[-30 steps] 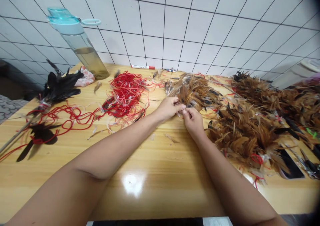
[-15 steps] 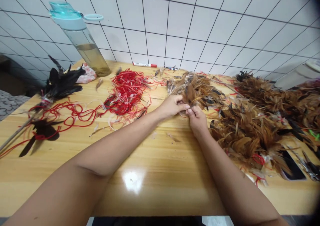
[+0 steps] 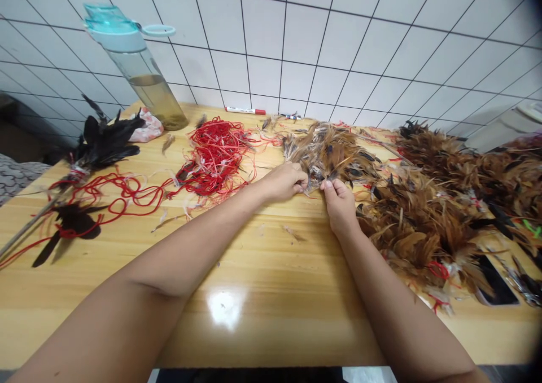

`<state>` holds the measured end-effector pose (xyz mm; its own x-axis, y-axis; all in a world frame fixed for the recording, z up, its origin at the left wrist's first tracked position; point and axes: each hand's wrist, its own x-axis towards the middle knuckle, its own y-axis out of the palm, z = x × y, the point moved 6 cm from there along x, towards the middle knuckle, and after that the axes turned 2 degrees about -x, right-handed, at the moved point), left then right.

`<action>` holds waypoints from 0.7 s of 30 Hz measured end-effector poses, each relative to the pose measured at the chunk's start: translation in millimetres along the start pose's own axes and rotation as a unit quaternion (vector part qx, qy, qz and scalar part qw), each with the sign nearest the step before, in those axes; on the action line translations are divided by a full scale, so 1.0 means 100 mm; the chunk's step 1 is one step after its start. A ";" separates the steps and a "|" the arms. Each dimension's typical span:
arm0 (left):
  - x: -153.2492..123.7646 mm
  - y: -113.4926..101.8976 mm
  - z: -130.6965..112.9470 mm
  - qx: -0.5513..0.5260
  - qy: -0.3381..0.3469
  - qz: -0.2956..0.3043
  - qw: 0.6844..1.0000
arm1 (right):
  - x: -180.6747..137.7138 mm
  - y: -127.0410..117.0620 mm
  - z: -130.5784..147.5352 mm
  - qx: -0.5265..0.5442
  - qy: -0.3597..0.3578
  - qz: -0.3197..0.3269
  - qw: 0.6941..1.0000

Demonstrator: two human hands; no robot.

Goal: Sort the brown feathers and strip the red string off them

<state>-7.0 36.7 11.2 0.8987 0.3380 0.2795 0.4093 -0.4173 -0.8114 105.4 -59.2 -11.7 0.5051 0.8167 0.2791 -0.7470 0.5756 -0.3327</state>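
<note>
On my feed the two hands had just come apart. Half a second earlier their fingertips met in front of the feather pile (image 3: pixel 311 143); now a small gap lay between them, and the left hand (image 3: pixel 285 181) had drawn in against the near left edge of that pile. Its fingers were curled, with their tips tucked down at the feathers, so I could not tell whether they gripped anything.

My right hand (image 3: pixel 341 207) stood at the near edge of the same pile, thumb and forefinger pinched together. They seemed to grasp the base of a brown feather (image 3: pixel 336 156), which rose up and away from them in front of the pile. I took the change to mean that the right fingers alone now steadied that feather, leaving the left ones free to work among the loose feathers.

Red string (image 3: pixel 220 157) lay tangled on the table (image 3: pixel 254 293) to the left of the pile, with a bottle (image 3: pixel 158 98) farther left and behind. A marker (image 3: pixel 245 110) rested behind it, to the left. To its right spread a bigger feather heap (image 3: pixel 410 219), and a phone (image 3: pixel 495 281) lay beyond that, nearer me.
</note>
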 end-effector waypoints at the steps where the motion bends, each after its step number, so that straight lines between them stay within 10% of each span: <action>1: 0.00 -0.02 -0.02 0.000 0.006 -0.007 1.000 | 0.00 -0.01 0.01 -0.006 -0.001 -0.009 1.000; 21: 0.00 -0.17 -0.38 0.154 0.069 -0.028 0.985 | 0.00 0.02 0.09 -0.149 -0.035 0.019 0.988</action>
<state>-8.0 12.2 44.5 0.8980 0.2267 0.3771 0.4099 -0.1191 -0.9043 100.3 -58.2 -3.7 0.4401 0.8388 0.3205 -0.5987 0.5401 -0.5915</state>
